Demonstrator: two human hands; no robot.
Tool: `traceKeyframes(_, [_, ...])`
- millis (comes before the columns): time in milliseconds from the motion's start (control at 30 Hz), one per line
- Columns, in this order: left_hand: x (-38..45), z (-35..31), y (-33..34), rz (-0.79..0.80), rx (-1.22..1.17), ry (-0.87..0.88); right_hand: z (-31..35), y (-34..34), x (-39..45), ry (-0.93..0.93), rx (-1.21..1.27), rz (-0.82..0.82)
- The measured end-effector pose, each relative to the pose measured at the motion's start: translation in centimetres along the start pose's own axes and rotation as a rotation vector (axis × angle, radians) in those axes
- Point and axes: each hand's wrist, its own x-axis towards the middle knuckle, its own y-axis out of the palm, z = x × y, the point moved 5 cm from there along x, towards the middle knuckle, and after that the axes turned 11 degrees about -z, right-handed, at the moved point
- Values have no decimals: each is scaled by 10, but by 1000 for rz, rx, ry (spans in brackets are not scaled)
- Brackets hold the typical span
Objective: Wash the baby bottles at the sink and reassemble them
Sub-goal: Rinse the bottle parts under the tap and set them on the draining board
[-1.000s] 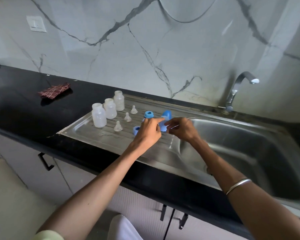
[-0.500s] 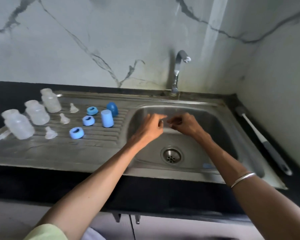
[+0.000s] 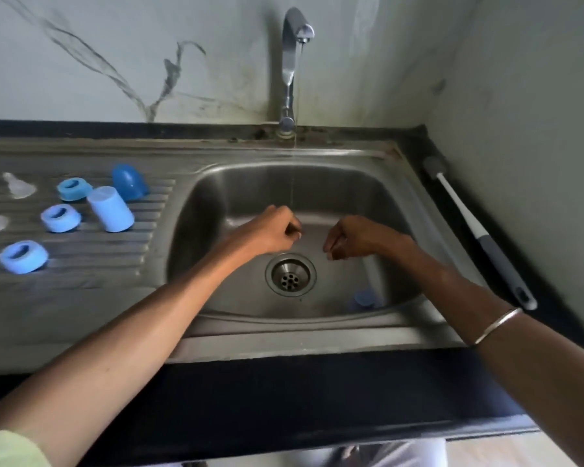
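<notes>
we see both hands held over the sink basin (image 3: 216, 203), apart from each other with the drain (image 3: 290, 274) below the gap between them. the left hand (image 3: 270, 230) has its fingers curled in with nothing visible in them, and the right hand (image 3: 354, 237) likewise has fingers curled downward; whether something tiny sits pinched at either set of fingertips we cannot tell, since the tips are small and a little blurred. a thin stream of water falls from the tap (image 3: 292, 62) and comes down just behind the hands, closer to the left one. the bottle parts lie well to the left of the fingers, out on the ribbed draining board (image 3: 81, 298): a pale blue cap (image 3: 110, 208) standing tilted, a darker blue dome cap (image 3: 129, 182) behind it near the basin's left rim, and three blue collar rings (image 3: 22, 257) spread in a loose line from front to back. two clear teats (image 3: 19, 188) sit at the far left edge of the view, partly cut off. something small and blue (image 3: 364, 296) lies on the basin floor near the front right wall, below the right forearm. a bottle brush (image 3: 479, 230) rests on the dark counter (image 3: 284, 392) along the basin's right rim, close against the side wall. the basin floor around the drain is open, and the front strip of the draining board is bare steel.
</notes>
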Motion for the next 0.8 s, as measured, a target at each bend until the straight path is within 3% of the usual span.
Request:
traceKeyframes(167, [17,-12,22,78,6,3,-23,16,-1,125,-212,232])
traceKeyframes(400, [7,-22,53,298,78,37,-38,37,-19,237,-241,460])
traceKeyframes(667, [1,-23,59,417,184,38,-43,53,-23,285,-210,539])
traceKeyframes(800, [0,-25,54,421,171,38,-37,48,-21,293,-114,497])
